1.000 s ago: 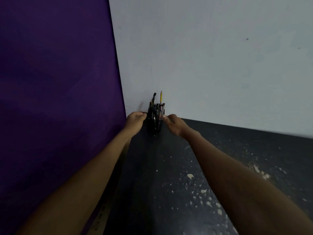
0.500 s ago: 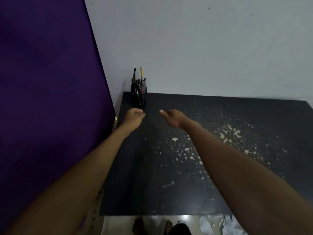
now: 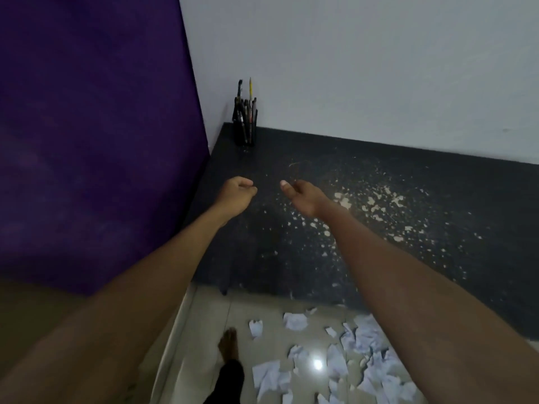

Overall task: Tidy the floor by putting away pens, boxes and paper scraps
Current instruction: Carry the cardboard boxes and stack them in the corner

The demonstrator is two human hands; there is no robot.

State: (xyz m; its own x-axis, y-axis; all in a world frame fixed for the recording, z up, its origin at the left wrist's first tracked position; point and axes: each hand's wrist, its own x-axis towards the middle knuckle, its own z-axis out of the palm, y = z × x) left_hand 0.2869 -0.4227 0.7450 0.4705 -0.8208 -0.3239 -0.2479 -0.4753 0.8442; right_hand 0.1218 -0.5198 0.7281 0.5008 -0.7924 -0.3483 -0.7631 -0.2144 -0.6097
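A black pen holder [image 3: 244,132] full of pens stands in the far left corner of a dark speckled table [image 3: 379,228], against the white wall. My left hand [image 3: 236,195] hovers over the table in front of it, fingers curled into a loose fist with nothing in it. My right hand [image 3: 303,196] is beside it, a little apart, fingers loosely bent and empty. Both hands are well short of the holder. Several torn white paper scraps [image 3: 335,357] lie scattered on the tiled floor below the table's front edge.
A purple panel [image 3: 87,141] rises along the left side of the table. My bare foot [image 3: 229,344] and dark trouser leg stand on the shiny floor tiles [image 3: 204,330] left of the scraps. The table top has pale chipped patches [image 3: 370,202].
Both hands have let go of the pen holder and drawn back from it. The view has pulled back and tipped down, bringing the floor and paper scraps into sight.
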